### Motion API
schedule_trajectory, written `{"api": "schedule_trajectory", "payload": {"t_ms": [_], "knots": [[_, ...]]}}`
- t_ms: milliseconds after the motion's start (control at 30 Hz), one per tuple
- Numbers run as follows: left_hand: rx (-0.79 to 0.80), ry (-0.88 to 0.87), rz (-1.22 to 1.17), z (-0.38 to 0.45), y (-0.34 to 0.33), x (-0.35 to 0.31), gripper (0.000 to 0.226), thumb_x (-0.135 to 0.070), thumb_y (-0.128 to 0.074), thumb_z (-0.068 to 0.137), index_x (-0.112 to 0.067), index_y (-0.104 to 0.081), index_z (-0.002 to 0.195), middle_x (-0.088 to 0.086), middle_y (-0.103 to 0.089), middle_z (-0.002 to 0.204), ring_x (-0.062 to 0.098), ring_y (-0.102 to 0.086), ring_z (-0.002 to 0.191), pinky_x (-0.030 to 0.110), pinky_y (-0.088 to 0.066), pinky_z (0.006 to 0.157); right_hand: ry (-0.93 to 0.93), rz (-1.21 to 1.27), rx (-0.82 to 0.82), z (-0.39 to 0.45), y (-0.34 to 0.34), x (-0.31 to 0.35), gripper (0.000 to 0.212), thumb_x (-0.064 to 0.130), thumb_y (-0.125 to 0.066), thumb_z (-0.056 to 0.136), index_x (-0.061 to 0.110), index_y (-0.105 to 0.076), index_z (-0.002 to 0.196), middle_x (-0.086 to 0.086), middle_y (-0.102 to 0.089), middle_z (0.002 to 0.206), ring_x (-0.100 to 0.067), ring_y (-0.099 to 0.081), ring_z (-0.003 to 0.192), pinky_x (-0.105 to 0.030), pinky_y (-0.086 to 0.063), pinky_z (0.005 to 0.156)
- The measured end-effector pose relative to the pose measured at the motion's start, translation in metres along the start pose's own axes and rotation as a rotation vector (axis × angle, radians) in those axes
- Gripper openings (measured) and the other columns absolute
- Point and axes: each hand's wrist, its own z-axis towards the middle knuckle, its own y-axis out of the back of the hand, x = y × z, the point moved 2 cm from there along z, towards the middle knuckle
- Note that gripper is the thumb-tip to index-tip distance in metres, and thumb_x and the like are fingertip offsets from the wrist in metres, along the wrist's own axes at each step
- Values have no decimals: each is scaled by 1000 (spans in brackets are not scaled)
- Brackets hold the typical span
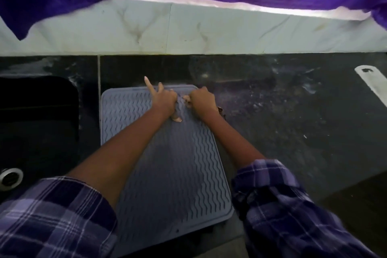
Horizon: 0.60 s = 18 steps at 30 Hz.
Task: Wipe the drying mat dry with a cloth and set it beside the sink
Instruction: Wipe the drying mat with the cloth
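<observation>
Grey drying mat under both hands

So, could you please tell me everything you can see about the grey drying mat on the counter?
The drying mat is a blue-grey rectangle with rounded corners, a raised rim and rows of wavy ridges; it looks like flexible silicone. It lies flat on the dark countertop, just right of the sink, with its near edge apparently over the counter's front. The left hand and right hand rest near its far end, forearms stretched over it. Whether it is wet cannot be told.
</observation>
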Motion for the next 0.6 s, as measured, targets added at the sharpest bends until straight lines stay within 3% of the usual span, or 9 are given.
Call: {"api": "schedule_trajectory", "payload": {"t_ms": [100, 200, 300, 400, 467, 600], "knots": [[-7, -10, 6, -5, 3, -1, 107, -79, -62, 62, -23, -34, 148, 0, -34, 155, 33, -10, 148, 79, 9, 100, 35, 81, 141, -57, -2, -15, 34, 37, -53, 93, 10, -67, 107, -16, -66, 110, -32, -61, 105, -35, -52, 83], [-16, -13, 14, -9, 6, -4, 106, -78, -63, 62, -21, -36, 147, 5, -34, 155, 35, -10, 148, 78, 9, 99, 81, -22, 361, -97, 0, -20, 30, 28, -57, 90, 9, -65, 112, -16, -64, 113, -33, -61, 106, -35, -51, 85], [-31, 15, 14, -14, 9, -6, 106, -76, -63, 64, -20, -33, 148, 6, -33, 155, 35, -10, 148, 77, 8, 101, 76, -55, 509, -73, 22, -18, 31, 22, -52, 91, 2, -58, 114, -19, -59, 119, -34, -58, 109, -38, -48, 89], [-40, -4, -11, -9, 5, -5, 103, -73, -66, 65, -21, -33, 148, 4, -32, 156, 36, -10, 148, 79, 9, 98, 30, -7, 295, -9, 44, -16, 24, 22, -52, 92, 4, -64, 104, -17, -66, 108, -32, -64, 100, -38, -50, 84], [-39, -6, -34, -5, 1, -5, 105, -74, -67, 62, -22, -35, 147, 2, -34, 155, 36, -9, 148, 81, 10, 95, 29, -45, 108, 25, 46, -10, 24, 16, -50, 93, 6, -66, 108, -16, -67, 111, -33, -63, 106, -40, -51, 87], [-10, 32, -37, -1, 1, -5, 112, -76, -68, 59, -22, -30, 149, 3, -37, 153, 35, -12, 148, 80, 10, 95, 44, -160, 60, 39, 21, 4, 30, 10, -42, 96, 5, -61, 119, -17, -63, 119, -32, -53, 119, -42, -50, 91]]}}
